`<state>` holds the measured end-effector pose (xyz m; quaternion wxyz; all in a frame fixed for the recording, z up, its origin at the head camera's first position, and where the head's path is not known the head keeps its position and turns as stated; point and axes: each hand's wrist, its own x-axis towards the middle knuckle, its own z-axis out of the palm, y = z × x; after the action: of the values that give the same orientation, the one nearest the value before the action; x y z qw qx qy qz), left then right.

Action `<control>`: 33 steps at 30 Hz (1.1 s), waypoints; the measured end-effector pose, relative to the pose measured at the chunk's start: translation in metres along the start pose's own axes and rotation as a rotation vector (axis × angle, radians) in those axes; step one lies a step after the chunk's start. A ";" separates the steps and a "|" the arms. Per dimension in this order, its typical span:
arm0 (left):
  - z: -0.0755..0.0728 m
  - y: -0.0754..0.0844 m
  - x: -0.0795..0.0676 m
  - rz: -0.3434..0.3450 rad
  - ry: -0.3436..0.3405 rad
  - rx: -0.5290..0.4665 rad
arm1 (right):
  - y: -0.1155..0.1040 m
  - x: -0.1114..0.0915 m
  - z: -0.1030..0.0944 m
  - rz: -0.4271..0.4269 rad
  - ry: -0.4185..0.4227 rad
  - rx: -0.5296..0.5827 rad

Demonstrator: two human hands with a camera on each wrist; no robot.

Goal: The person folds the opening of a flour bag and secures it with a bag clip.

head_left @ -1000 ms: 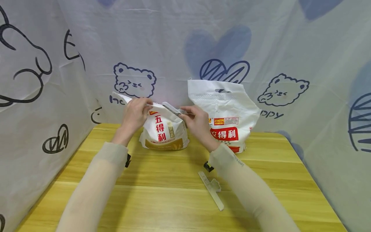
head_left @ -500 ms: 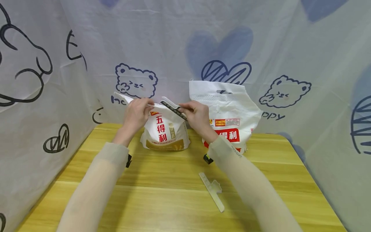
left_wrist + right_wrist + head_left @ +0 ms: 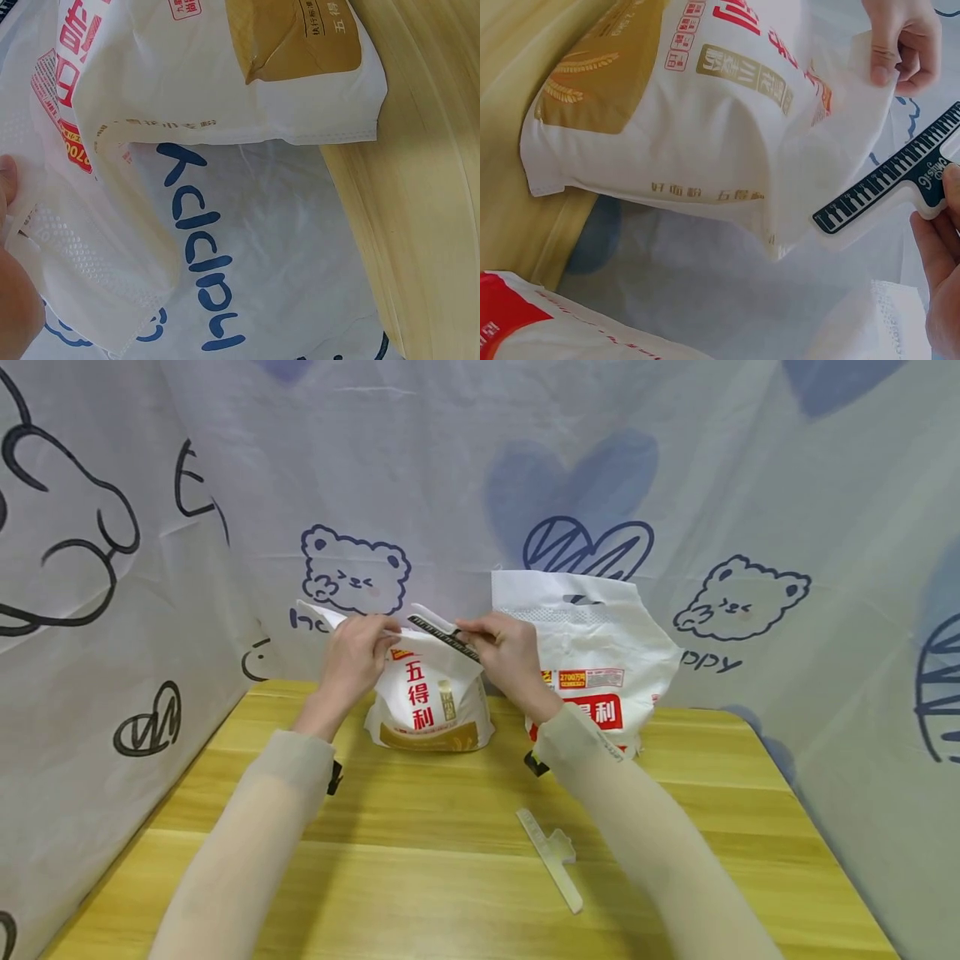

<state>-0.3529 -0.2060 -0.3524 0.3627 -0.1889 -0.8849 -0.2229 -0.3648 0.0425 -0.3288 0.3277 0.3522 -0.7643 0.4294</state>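
In the head view my left hand (image 3: pixel 352 653) pinches the folded top edge of a white flour bag (image 3: pixel 429 689) with red lettering and a tan base. The bag stands upright on the table. My right hand (image 3: pixel 512 658) grips a long bag clip (image 3: pixel 441 633) by its handle. The right wrist view shows the clip's dark bar (image 3: pixel 891 178) with a piano-key print, slanting beside the bag's upper right corner. Its bar overlaps the bag's top in the head view. A second, pale clip (image 3: pixel 551 862) lies on the table.
A larger white flour bag (image 3: pixel 592 643) with a handle cut-out stands to the right, behind my right forearm. The wooden table (image 3: pixel 420 877) runs back to a hanging cloth (image 3: pixel 450 510) with bear and heart drawings.
My right hand has shifted slightly up and left with the clip, which has turned so its piano-key face shows. My left hand keeps its pinch on the bag's top.
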 end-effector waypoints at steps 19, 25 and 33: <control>0.000 0.001 0.003 -0.042 -0.005 -0.018 | 0.009 -0.003 0.012 0.147 -0.180 -0.013; 0.001 0.002 0.003 -0.060 0.036 -0.041 | 0.012 -0.004 0.019 0.131 -0.174 -0.061; 0.003 0.005 0.002 -0.026 0.102 -0.084 | 0.012 -0.004 0.025 0.149 -0.179 -0.098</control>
<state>-0.3535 -0.2000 -0.3518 0.3960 -0.1808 -0.8575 -0.2742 -0.3772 0.0257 -0.3478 0.2423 0.3149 -0.8345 0.3817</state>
